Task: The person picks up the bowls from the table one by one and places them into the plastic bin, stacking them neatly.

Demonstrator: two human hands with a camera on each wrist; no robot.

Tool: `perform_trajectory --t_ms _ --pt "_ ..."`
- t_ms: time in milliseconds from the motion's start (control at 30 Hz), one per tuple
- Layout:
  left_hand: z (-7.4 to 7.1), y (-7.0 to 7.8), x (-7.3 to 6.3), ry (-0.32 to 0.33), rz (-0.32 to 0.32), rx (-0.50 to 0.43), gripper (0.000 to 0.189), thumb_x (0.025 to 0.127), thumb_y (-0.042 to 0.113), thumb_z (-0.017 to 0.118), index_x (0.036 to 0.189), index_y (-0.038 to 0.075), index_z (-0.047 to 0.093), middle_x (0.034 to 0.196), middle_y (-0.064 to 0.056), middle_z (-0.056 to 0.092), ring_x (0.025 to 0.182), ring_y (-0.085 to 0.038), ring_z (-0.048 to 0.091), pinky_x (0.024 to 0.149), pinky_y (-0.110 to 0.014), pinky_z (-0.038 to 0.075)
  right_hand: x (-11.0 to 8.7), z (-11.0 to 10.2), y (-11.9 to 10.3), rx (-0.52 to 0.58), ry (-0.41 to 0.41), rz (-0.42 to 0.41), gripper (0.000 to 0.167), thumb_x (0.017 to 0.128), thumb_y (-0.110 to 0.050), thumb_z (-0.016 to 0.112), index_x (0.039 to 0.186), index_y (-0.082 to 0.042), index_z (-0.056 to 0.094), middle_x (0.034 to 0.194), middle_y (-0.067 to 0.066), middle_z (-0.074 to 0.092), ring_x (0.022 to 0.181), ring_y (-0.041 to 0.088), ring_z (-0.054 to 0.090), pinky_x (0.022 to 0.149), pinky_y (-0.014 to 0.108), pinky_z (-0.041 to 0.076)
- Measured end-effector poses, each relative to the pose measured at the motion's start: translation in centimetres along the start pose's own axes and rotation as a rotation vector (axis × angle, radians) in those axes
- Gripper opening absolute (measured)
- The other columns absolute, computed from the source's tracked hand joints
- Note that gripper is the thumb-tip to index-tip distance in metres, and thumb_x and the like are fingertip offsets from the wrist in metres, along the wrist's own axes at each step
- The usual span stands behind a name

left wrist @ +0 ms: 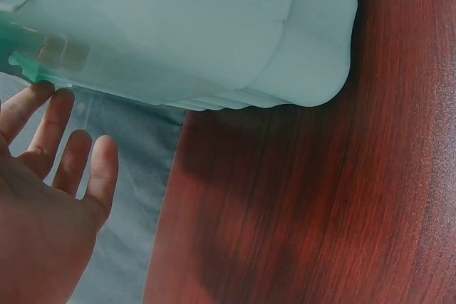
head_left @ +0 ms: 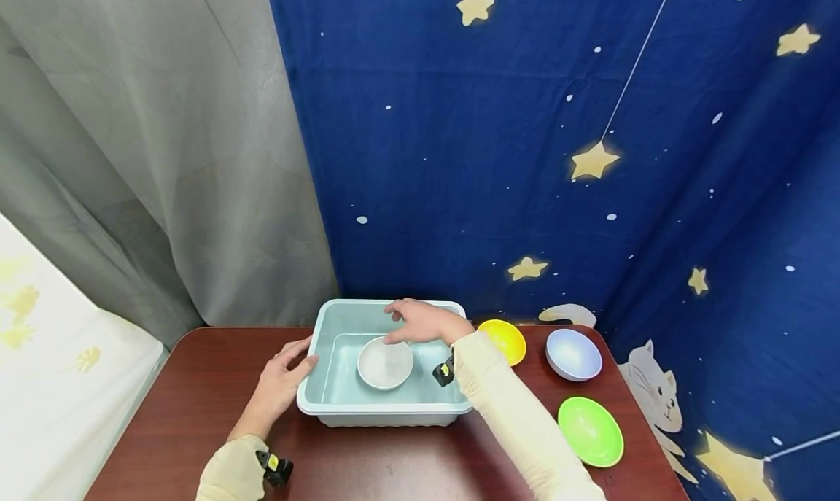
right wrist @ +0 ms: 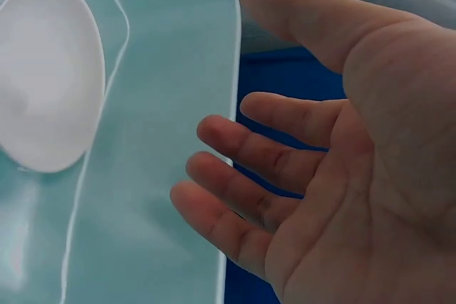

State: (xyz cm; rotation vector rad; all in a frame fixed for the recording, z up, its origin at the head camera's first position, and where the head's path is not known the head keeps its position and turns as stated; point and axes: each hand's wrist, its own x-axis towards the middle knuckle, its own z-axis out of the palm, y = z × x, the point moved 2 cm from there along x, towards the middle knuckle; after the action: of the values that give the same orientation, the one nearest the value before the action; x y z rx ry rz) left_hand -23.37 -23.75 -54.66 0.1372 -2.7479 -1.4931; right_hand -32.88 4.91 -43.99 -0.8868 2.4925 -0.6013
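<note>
Nearest us, right side of the brown table (head_left: pixel 374 461): a green bowl (head_left: pixel 590 432). Left hand (head_left: pixel 278 383) relaxed, fingers extended, touching the left rim of a pale blue basin (head_left: pixel 387 409). Inside it we see a white bowl (head_left: pixel 385 367), upright on the floor. Right hand (head_left: pixel 423 321) hovers over the bowl's far edge, released, fingers loosely spread. Farther right we note a light-blue bowl (head_left: pixel 574 355) and a yellow bowl (head_left: pixel 508 339); behind, a starry curtain (head_left: pixel 453 165).

Wood-grained red-brown bench (head_left: pixel 170 421) bore: | pale blue-green basin (head_left: pixel 385 409), 12 o'clock | from basin: yellow bowl (head_left: pixel 502 340) sat 3 o'clock; pale-blue bowl (head_left: pixel 574 355), 3 o'clock, farther; green bowl (head_left: pixel 590 432), 4 o'clock
</note>
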Motion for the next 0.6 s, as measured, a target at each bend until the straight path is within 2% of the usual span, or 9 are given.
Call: perform_trajectory --t_ms 100,267,500,600 --pt "0.0 -0.1 0.0 0.006 0.008 0.002 0.058 0.102 0.044 0.059 0.152 0.016 0.050 0.155 -0.006 0.050 0.143 -0.031 0.041 0.106 -0.047 0.041 -0.5 -0.5 0.2 0.007 0.014 0.001 0.066 0.095 -0.041 0.070 0.149 -0.009 0.049 0.138 0.011 0.062 0.129 0.028 0.058 0.109 0.039 0.046" --pt "-0.4 0.0 -0.1 -0.010 -0.013 0.003 0.060 0.103 0.046 0.057 0.154 0.017 0.047 0.157 -0.005 0.047 0.145 -0.032 0.039 0.106 -0.048 0.041 -1.4 -1.3 0.3 0.055 0.037 0.007 0.066 0.095 -0.041 0.070 0.149 -0.008 0.049 0.139 0.013 0.062 0.128 0.027 0.059 0.106 0.040 0.049" --pt "-0.4 0.2 -0.2 -0.030 -0.031 -0.018 0.063 0.103 0.049 0.057 0.155 0.017 0.045 0.160 -0.007 0.044 0.147 -0.035 0.036 0.111 -0.055 0.038 -2.5 -2.4 1.3 0.104 0.107 0.019 0.062 0.096 -0.038 0.070 0.147 -0.008 0.052 0.137 0.012 0.064 0.129 0.028 0.059 0.108 0.042 0.048" --pt "-0.3 0.2 -0.2 -0.032 -0.034 -0.019 0.062 0.103 0.049 0.057 0.155 0.018 0.045 0.160 -0.006 0.044 0.146 -0.035 0.037 0.110 -0.053 0.040 -3.0 -2.8 1.8 0.123 0.149 0.024 0.059 0.097 -0.035 0.070 0.146 -0.006 0.053 0.135 0.012 0.065 0.127 0.028 0.061 0.108 0.042 0.048"
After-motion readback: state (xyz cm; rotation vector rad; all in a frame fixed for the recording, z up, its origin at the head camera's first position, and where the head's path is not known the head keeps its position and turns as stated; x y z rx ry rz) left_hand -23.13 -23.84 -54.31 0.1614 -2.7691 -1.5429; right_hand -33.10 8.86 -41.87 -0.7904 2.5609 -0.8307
